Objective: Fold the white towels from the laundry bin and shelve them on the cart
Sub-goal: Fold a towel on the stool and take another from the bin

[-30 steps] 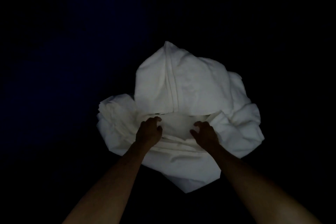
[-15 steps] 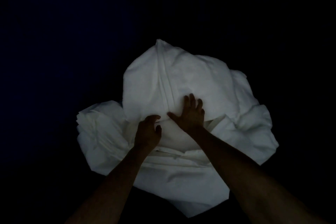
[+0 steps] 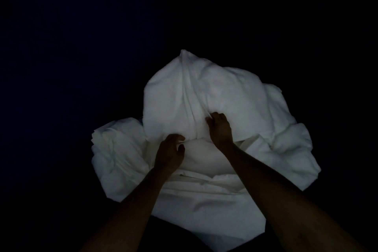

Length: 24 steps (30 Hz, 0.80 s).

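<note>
A heap of white towels point(image 3: 204, 200) fills the middle of a very dark view. On top of it lies a bulging white towel point(image 3: 173, 98) with a seam running down its middle. My right hand point(image 3: 219, 129) grips a bunch of this top towel just right of the seam, fingers curled into the cloth. My left hand point(image 3: 169, 152) is lower and to the left, fingers curled round the towel's near edge. Both forearms reach in from the bottom of the view. The laundry bin and the cart are lost in the darkness.
A stack of folded white cloth edges point(image 3: 114, 141) shows at the left of the heap. More crumpled white cloth point(image 3: 290, 145) lies at the right. Everything around the heap is black and unreadable.
My right hand went from lying flat on the top towel to gripping a bunch of it beside the seam. The left hand kept its hold at the near edge.
</note>
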Tool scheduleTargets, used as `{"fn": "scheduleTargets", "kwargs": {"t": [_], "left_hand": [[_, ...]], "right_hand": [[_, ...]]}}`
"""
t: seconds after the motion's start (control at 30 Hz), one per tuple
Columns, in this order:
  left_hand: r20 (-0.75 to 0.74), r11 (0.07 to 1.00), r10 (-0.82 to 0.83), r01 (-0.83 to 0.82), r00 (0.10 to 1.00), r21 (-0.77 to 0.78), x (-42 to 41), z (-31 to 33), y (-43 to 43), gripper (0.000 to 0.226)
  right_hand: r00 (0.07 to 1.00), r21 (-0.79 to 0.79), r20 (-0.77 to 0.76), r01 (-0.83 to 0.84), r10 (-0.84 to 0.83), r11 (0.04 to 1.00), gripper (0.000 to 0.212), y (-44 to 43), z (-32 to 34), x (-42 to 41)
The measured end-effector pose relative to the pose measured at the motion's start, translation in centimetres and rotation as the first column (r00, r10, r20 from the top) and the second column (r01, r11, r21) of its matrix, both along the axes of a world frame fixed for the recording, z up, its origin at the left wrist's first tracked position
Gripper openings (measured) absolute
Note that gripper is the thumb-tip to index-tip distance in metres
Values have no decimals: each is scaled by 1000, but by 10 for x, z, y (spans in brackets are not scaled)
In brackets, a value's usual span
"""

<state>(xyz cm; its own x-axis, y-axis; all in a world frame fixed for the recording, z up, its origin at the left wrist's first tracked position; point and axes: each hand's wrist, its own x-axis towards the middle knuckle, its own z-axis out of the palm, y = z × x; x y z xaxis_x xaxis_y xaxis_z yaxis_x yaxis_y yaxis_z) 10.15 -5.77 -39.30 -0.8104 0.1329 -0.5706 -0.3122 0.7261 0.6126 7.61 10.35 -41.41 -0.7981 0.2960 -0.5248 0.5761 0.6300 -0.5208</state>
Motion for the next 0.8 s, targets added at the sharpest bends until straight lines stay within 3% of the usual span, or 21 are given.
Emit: {"fn": "scheduleTargets", "kwargs": {"t": [0.3,0.57,0.67,0.8], "left_hand": [[178,998,-49,55,983,-25,-19,31,8,28],[140,989,-74,54,987,140,-36,162,52,35],[54,973,-149,136,987,187,-42,225,73,53],[-220,967,-157,196,963,165,-46,313,96,80]], "right_hand": [[973,-132,9,229,-230,964,34,14,47,-10],[957,-208,-53,269,-286,940,37,68,208,-33],[981,-223,-92,144,-168,964,32,80,285,-34],[981,-89,-137,-150,137,985,37,82,386,-24]]}}
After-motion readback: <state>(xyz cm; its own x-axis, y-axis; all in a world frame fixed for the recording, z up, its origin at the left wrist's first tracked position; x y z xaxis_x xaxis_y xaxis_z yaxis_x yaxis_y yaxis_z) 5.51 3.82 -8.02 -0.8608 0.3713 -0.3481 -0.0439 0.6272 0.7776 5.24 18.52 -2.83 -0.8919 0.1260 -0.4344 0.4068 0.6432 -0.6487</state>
